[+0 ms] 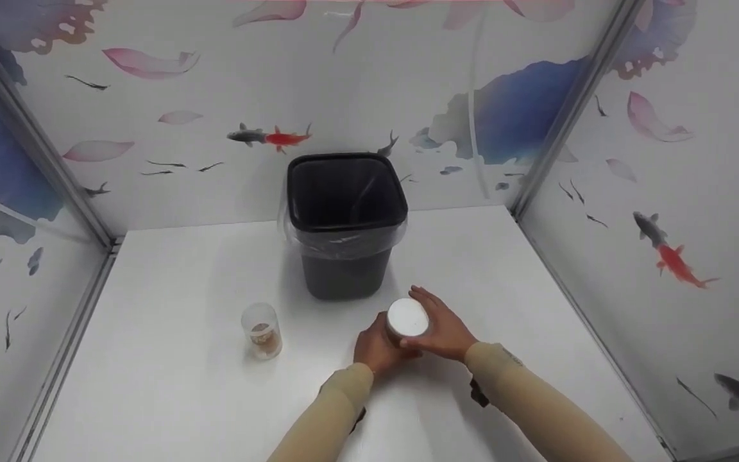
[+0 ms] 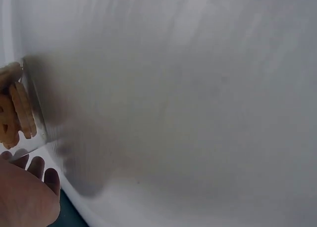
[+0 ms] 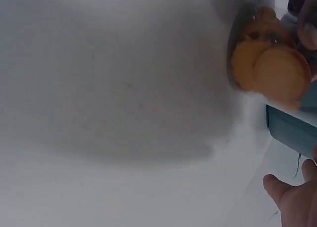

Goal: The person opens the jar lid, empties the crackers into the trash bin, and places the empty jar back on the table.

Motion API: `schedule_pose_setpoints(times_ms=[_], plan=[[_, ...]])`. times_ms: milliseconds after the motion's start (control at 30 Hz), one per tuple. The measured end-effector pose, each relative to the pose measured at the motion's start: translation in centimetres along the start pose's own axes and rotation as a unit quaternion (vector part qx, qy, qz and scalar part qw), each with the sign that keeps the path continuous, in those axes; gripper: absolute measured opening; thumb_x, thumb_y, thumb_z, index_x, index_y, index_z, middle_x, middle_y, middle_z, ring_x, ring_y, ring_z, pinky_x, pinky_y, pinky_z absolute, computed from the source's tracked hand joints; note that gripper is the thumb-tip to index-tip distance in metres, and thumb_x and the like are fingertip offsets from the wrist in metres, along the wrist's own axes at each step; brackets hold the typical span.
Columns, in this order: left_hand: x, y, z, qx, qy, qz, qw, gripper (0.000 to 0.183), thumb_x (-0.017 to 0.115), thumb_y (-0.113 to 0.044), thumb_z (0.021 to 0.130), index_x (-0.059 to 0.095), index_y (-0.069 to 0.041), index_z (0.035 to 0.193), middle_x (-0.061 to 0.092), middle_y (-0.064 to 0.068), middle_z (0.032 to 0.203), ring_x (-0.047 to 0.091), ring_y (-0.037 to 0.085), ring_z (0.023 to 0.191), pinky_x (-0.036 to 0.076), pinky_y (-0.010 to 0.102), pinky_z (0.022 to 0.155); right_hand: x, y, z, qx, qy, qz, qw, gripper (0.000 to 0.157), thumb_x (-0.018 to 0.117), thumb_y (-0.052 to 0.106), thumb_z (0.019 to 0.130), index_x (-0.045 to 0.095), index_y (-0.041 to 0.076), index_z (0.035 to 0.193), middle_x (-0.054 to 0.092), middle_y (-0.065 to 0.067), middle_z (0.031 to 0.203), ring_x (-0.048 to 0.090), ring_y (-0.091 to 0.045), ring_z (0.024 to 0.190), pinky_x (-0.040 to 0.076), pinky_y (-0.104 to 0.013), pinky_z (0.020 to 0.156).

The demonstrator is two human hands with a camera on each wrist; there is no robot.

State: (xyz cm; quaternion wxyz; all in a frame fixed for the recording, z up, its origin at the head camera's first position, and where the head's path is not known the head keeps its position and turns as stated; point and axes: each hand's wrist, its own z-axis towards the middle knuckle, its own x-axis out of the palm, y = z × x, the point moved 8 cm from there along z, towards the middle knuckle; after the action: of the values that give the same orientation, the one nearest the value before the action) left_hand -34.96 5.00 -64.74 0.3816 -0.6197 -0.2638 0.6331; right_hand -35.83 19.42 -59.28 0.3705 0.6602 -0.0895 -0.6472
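In the head view a jar's white lid (image 1: 408, 317) faces up between both hands. My left hand (image 1: 374, 350) grips the jar's side below the lid. The right hand (image 1: 445, 328) holds the lid's rim, thumb on the near side and fingers on the far side. The clear jar (image 2: 33, 96) contains several tan biscuits (image 2: 22, 108), partly cut off by the left wrist view's edge. Round biscuits (image 3: 280, 73) press against the wall in the right wrist view. There, some fingers (image 3: 277, 185) of the right hand stick out beside the jar.
A black bin (image 1: 347, 273) with a clear liner stands at the back of the white table (image 1: 170, 398). To the left is a second clear container (image 1: 260, 330) with some brownish pieces at its bottom. Printed panels (image 1: 183, 109) enclose the back and sides.
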Motion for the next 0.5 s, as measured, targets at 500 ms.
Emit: schedule_pose_setpoints(times_ms=[500], plan=[[-0.06,0.25,0.73,0.035,0.011,0.066,0.9971,0.088,0.092,-0.051,0.059,0.058,-0.012,0.130,0.068,0.001,0.119,0.064,0.020,0.110,0.049,0.038,0.098,0.56,-0.16,0.06,-0.022,-0.062,0.110,0.992,0.100,0.090,0.056,0.063,0.051,0.015,0.146,0.040,0.009,0.155,0.034,-0.014,0.142,0.028,-0.045,0.114]])
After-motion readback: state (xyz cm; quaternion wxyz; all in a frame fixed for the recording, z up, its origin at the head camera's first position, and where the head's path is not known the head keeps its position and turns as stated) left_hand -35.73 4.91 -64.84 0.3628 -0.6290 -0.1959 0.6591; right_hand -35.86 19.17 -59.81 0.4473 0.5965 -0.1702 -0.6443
